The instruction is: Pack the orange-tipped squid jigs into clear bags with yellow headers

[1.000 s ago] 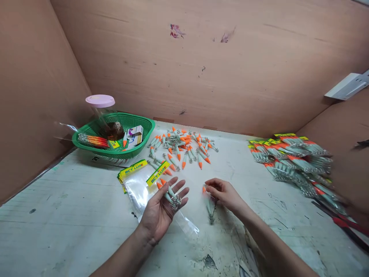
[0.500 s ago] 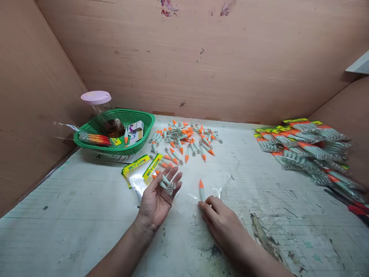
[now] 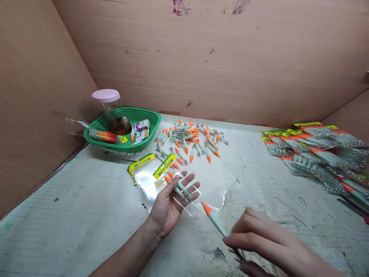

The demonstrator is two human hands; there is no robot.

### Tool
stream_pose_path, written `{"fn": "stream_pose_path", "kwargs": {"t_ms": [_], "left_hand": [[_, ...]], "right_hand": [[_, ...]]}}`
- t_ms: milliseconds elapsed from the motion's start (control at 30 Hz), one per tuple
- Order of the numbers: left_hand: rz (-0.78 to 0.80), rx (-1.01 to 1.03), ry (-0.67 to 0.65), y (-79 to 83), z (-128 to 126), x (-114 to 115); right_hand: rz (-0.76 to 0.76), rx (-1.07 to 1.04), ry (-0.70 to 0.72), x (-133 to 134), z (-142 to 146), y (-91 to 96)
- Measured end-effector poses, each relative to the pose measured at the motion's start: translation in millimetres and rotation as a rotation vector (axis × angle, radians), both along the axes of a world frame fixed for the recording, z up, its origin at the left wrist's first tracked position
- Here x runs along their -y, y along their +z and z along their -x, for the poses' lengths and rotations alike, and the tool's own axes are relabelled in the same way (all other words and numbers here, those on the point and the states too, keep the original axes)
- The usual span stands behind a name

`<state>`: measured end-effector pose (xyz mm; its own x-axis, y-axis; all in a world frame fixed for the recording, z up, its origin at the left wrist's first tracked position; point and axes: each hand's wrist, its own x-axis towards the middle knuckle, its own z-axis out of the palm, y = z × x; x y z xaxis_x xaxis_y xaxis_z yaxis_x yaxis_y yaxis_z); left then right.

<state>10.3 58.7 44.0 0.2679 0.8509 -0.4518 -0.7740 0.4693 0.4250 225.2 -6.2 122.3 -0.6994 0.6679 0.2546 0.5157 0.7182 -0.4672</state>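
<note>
Brown board walls point(image 3: 129, 54) are enclosing a scuffed white counter point(image 3: 95, 200) on which we are working bare-handed. Our left hand point(image 3: 170, 211) is lying palm up with its fingers spread, its thumb crossing a few pale-green, orange-tipped squid jigs point(image 3: 178, 187) and holding them against the palm. Just beyond their tips, a yellow "BCT LURE" header card point(image 3: 165, 166) is showing, and clear film is gleaming about the fingers; whether it is enclosing these jigs, we are not able to tell. Our right hand point(image 3: 265, 238), blurred, is pinching a single squid jig point(image 3: 215, 221) near its hook end, the orange tip pointing toward the left palm.

We are judging the hook crowns to be the chief hazard: their bent wires, gathering so close to our fingers, could be pricking skin or snagging and tearing the film. With only the thumb securing them, the jigs in the palm could be sliding out should the hand be tilting. Behind, a loose heap of jigs point(image 3: 185, 145) is lying where crowns could be interlocking; at right, filled packets point(image 3: 325, 154) are leaning unevenly and could be slipping.
</note>
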Motion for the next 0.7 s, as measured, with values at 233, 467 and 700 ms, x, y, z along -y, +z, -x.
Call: {"fn": "stream_pose_path", "kwargs": {"t_ms": [233, 467, 700], "left_hand": [[0.026, -0.034, -0.087, 1.6, -4.6, 5.7], [-0.007, 0.011, -0.134, 2.1, -7.0, 9.8], [0.006, 0.017, -0.149, 0.2, -11.9, 15.7]], "right_hand": [[-0.318, 0.010, -0.218, -12.0, 33.1, -46.3], [-0.471, -0.027, -0.288, -11.7, 33.4, -60.3], [-0.511, -0.058, -0.334, -7.5, 42.2, -65.2]]}}
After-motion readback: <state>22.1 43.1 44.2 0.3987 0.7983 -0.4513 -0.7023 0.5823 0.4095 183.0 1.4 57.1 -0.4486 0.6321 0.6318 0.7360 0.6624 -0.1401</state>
